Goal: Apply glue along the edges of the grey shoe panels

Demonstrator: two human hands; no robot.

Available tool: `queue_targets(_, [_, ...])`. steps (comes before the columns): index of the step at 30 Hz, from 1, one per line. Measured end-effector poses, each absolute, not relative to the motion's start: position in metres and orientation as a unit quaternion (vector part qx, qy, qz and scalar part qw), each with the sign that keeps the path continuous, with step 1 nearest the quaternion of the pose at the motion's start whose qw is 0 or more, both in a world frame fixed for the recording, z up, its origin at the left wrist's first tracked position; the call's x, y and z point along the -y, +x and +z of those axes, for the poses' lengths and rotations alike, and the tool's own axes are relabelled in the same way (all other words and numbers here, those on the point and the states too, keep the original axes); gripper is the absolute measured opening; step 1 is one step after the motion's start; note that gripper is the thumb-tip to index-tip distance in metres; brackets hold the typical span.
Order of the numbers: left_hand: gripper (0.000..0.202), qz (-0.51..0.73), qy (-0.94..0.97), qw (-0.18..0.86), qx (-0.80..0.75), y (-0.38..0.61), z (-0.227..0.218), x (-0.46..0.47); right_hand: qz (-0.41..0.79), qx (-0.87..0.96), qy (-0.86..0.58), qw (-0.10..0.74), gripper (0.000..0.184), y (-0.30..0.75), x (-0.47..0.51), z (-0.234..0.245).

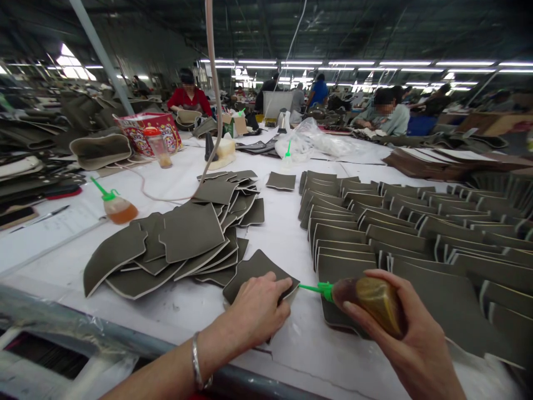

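Observation:
My left hand (259, 307) rests with bent fingers on a dark grey cut piece (254, 268) lying near the table's front edge, pressing it down. My right hand (406, 328) is wrapped round an amber glue bottle (370, 300) held on its side. Its green nozzle (313, 288) points left at the edge of that piece, close to my left fingertips. A fanned pile of the same grey pieces (183, 244) lies to the left. Overlapping rows of pieces (400, 233) cover the table to the right.
A second glue bottle with a green tip (115, 206) stands at the left on the white table (283, 233). A hanging hose (213, 83) drops over the middle. A red patterned bag (147, 132), a clear plastic bag (310, 139) and seated workers (188, 95) are farther back.

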State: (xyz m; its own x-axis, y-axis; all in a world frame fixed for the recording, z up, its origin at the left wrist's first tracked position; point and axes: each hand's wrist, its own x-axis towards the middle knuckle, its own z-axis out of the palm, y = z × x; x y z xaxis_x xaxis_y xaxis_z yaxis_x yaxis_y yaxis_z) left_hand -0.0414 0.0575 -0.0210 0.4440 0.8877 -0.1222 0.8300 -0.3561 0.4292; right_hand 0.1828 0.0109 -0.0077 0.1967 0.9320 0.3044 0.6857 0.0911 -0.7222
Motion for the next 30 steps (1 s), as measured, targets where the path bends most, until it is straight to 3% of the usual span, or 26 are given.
queue_targets(6, [0.043, 0.055, 0.824, 0.211, -0.524, -0.041, -0.019, -0.056, 0.257, 0.588, -0.66, 0.39, 0.046, 0.179, -0.007, -0.004])
queue_targets(11, [0.045, 0.063, 0.829, 0.202, -0.518, -0.043, -0.022, -0.056, 0.249, 0.57, -0.669, 0.407, 0.049, 0.181, -0.007, -0.004])
queue_targets(15, [0.045, 0.059, 0.826, 0.208, -0.521, -0.044, -0.02, -0.055, 0.311, 0.571, -0.649, 0.395, 0.049, 0.182, -0.003, -0.008])
queue_targets(30, [0.05, 0.073, 0.823, 0.24, -0.509, -0.048, -0.02, -0.058, 0.328, 0.542, -0.662, 0.4, 0.049, 0.171, 0.01, -0.008])
